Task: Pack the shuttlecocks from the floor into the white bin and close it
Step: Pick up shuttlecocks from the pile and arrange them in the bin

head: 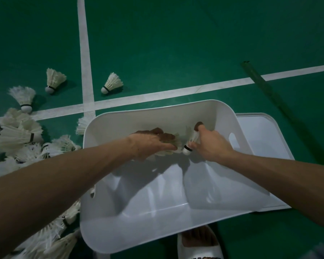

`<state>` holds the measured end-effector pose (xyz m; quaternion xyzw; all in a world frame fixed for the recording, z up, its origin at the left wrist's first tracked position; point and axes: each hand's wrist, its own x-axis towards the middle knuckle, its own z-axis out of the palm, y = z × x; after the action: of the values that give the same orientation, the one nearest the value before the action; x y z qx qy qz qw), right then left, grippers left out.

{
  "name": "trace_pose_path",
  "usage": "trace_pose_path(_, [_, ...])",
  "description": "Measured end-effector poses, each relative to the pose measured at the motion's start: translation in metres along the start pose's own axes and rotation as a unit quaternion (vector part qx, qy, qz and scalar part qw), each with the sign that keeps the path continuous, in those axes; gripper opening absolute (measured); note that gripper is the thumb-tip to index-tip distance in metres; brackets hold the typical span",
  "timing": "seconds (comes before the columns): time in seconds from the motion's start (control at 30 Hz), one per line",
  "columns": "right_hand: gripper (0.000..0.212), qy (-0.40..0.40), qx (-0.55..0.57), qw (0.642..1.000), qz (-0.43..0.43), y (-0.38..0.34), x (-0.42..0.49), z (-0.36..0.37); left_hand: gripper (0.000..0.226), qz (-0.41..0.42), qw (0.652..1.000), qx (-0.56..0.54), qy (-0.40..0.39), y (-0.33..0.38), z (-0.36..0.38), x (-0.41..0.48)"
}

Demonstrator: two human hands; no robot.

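A green floor [176,34] carries two white lines [176,91] that cross at the left. A dark green pole [266,88] lies slanted at the far right. At the near edge, a foot sits in a white slipper [198,249].

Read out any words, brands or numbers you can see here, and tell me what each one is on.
White slipper: dark letters at the picture's bottom edge, cut off and unreadable.
Shuttlecocks, white bin, lid: no text visible.
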<state>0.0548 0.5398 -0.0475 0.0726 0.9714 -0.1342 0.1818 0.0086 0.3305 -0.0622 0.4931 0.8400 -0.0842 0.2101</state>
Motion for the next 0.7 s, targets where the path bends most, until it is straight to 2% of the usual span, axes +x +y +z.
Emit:
trace_pose_path(0.1, [0.048, 0.004, 0.01, 1.0, -0.013, 0.002, 0.0, -0.001, 0.09, 0.006, 1.0, -0.008, 0.008, -0.003, 0.0, -0.001])
trace_pose_path(0.2, [0.054, -0.01, -0.01, 0.999, -0.035, 0.003, -0.002, 0.0, 0.095, 0.0, 1.0, -0.006, -0.027, -0.002, -0.005, 0.0])
trace_pose_path(0.43, [0.055, 0.006, -0.028, 0.999, -0.035, 0.003, -0.002, 0.002, 0.099, -0.01, 0.997, -0.035, -0.068, 0.002, -0.019, -0.007])
trace_pose_path(0.6, [0.052, 0.022, -0.011, 1.0, -0.014, -0.001, -0.002, 0.002, 0.091, -0.006, 0.998, -0.038, -0.05, 0.004, -0.022, -0.008])
trace_pose_path(0.7, [0.052, 0.022, -0.014, 0.999, -0.022, 0.001, -0.001, 0.005, 0.096, -0.021, 0.998, -0.02, -0.052, 0.006, -0.022, -0.008])
